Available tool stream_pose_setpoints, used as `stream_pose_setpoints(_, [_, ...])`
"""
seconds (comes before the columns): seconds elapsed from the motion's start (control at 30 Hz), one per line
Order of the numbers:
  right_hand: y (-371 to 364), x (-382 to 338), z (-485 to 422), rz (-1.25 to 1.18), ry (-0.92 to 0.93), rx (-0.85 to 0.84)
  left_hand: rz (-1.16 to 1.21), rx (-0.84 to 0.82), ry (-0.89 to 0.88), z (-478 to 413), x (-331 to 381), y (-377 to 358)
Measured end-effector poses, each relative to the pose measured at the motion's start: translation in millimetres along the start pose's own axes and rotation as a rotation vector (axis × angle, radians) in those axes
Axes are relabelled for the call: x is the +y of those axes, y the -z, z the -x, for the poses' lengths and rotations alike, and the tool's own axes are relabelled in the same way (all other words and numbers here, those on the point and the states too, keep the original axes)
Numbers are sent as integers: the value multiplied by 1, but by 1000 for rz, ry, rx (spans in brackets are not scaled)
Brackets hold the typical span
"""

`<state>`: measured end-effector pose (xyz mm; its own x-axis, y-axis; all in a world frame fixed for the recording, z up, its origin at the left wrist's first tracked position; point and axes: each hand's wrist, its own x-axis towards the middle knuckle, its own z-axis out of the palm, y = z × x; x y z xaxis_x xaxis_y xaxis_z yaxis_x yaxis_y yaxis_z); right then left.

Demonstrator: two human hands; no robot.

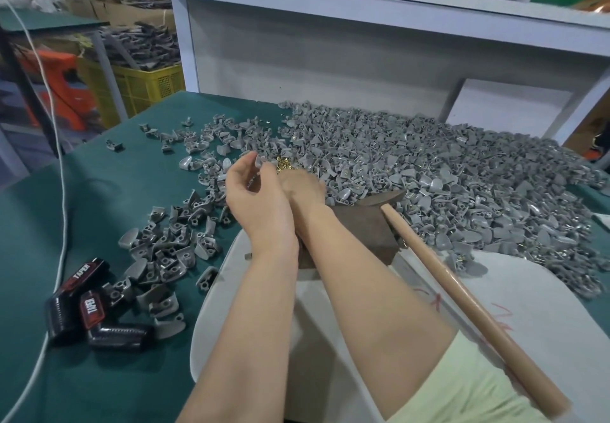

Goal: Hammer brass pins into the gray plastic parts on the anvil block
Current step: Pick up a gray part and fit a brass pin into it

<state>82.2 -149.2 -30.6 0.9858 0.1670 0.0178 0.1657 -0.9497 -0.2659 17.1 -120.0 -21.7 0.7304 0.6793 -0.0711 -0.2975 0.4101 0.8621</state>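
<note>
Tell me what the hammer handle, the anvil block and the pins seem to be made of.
Hammer handle: probably wood, pale tan, smooth, unpainted. Anvil block: likely iron or steel, dull dark brown, perhaps rusted. Pins: shiny yellow metal, probably brass; too small to be sure.

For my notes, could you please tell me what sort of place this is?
Probably a factory assembly workshop: heaps of gray plastic parts, a hammer, a yellow crate holding more.

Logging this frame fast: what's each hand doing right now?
Left hand: pinches a gray plastic part.
Right hand: fingers out of sight, cannot tell.
</note>
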Motion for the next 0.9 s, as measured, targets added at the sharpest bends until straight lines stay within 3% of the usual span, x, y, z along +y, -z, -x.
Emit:
stream_pose_setpoints(0.17, [22, 22, 5, -168, -40, 156, -97, -183, -65, 4, 0, -1])
stream_pose_setpoints(0.3, [43, 61, 28, -599, -88, 263, -368, -497, -157, 14, -5, -6])
stream_pose_setpoints(0.43, [51, 102, 65, -861, -108, 386, -654, -715, -283, 27, -13, -9])
stream_pose_setpoints(0.53, [45, 121, 87, -1069, -150, 424, -908, -774, -374, 32, -19, -8])
stream_pose_setpoints(0.67, [32, 130, 94, -1044, -204, 472, -1307, -763, -488, 33, -23, -6])
stream_pose_setpoints(0.9, [26, 124, 95, -1050, -177, 439, -1315, -802, -461, 33, -16, -5])
